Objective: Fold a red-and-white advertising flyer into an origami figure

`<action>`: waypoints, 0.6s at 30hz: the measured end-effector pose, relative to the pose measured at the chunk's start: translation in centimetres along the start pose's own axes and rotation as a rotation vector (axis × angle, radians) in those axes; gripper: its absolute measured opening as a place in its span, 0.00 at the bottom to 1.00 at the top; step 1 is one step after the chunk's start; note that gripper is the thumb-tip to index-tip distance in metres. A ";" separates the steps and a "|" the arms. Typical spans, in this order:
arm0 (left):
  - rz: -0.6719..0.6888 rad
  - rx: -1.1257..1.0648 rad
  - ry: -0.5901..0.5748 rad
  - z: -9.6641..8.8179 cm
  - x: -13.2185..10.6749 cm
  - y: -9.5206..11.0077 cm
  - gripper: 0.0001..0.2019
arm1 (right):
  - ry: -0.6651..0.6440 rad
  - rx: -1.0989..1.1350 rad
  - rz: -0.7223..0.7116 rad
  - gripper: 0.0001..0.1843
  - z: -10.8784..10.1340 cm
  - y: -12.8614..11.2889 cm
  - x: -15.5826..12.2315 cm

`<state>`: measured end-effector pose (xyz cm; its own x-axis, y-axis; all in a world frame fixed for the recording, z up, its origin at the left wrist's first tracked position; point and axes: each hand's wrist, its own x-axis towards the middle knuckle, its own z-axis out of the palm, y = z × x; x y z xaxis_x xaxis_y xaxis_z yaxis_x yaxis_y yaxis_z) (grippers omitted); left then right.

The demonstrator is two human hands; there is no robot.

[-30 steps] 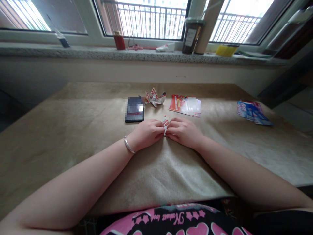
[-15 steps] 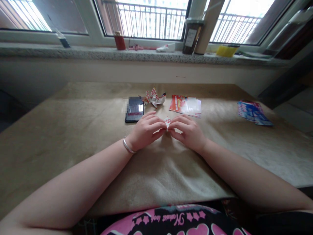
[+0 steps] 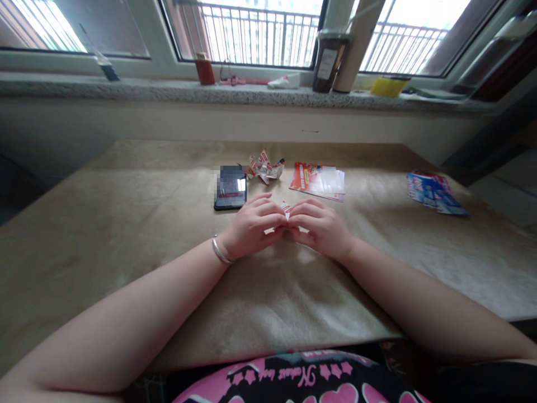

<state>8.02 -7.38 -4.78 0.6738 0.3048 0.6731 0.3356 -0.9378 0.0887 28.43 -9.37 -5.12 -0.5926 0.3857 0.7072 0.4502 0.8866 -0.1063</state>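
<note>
A small piece of white paper with red print [image 3: 286,208] is pinched between my two hands just above the table. My left hand [image 3: 257,220], with a silver bracelet at the wrist, is closed on its left side. From the right, my right hand [image 3: 319,226] is closed on it too, fingertips touching those of the left. Most of the paper is hidden behind my fingers, so its folds cannot be made out. Beyond the hands lies a crumpled, folded paper shape [image 3: 265,169] with similar white and red print.
A phone [image 3: 231,189] lies beyond my left hand. Past my right hand are a red booklet and sheets [image 3: 316,180]. Blue printed packets [image 3: 436,193] rest at the table's right. Behind the cloth-covered table [image 3: 126,207], a stone windowsill [image 3: 155,92] carries jars and small items.
My fingers have shifted slightly on the paper, with the thumbs moving lower and the fingertips closer together. The paper's visible tip has moved slightly left. Things on the table stay in place.
</note>
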 end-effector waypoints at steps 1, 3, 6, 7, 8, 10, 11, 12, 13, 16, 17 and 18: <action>0.000 -0.022 -0.010 0.0 0.0 0.0 0.04 | 0.005 0.010 0.006 0.05 0.0 0.0 0.0; -0.002 -0.049 -0.018 -0.1 -0.1 -0.1 0.04 | 0.025 0.032 0.021 0.05 0.1 -0.1 0.0; -0.024 -0.040 0.011 0.0 -0.1 -0.1 0.04 | 0.049 0.055 0.068 0.06 -0.1 -0.2 0.1; -0.031 -0.036 0.028 0.0 -0.1 -0.1 0.03 | 0.048 0.063 0.084 0.06 -0.1 -0.3 0.1; -0.035 -0.037 0.046 0.1 0.0 -0.1 0.02 | 0.045 0.072 0.099 0.06 -0.2 -0.3 0.1; -0.039 -0.052 0.079 0.2 0.0 -0.1 0.02 | 0.045 0.088 0.119 0.06 -0.2 -0.4 0.1; -0.042 -0.063 0.092 0.2 0.0 -0.1 0.02 | 0.047 0.092 0.123 0.06 -0.2 -0.4 0.1; -0.047 -0.074 0.103 0.3 0.1 -0.2 0.01 | 0.053 0.090 0.123 0.06 -0.1 -0.3 0.1; -0.052 -0.085 0.112 0.3 0.0 -0.2 0.01 | 0.061 0.085 0.120 0.06 -0.1 -0.3 0.1; -0.062 -0.107 0.124 0.4 -0.1 -0.2 0.01 | 0.082 0.055 0.108 0.05 0.0 -0.3 0.0; -0.064 -0.110 0.125 0.3 -0.1 -0.2 0.01 | 0.085 0.046 0.107 0.05 0.0 -0.3 0.0; -0.065 -0.109 0.123 0.3 -0.1 -0.2 0.01 | 0.085 0.040 0.107 0.05 0.0 -0.4 0.0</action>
<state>8.10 -7.21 -5.10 0.5648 0.3489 0.7478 0.2977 -0.9314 0.2097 28.28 -9.68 -5.03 -0.4832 0.4568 0.7469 0.4798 0.8517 -0.2105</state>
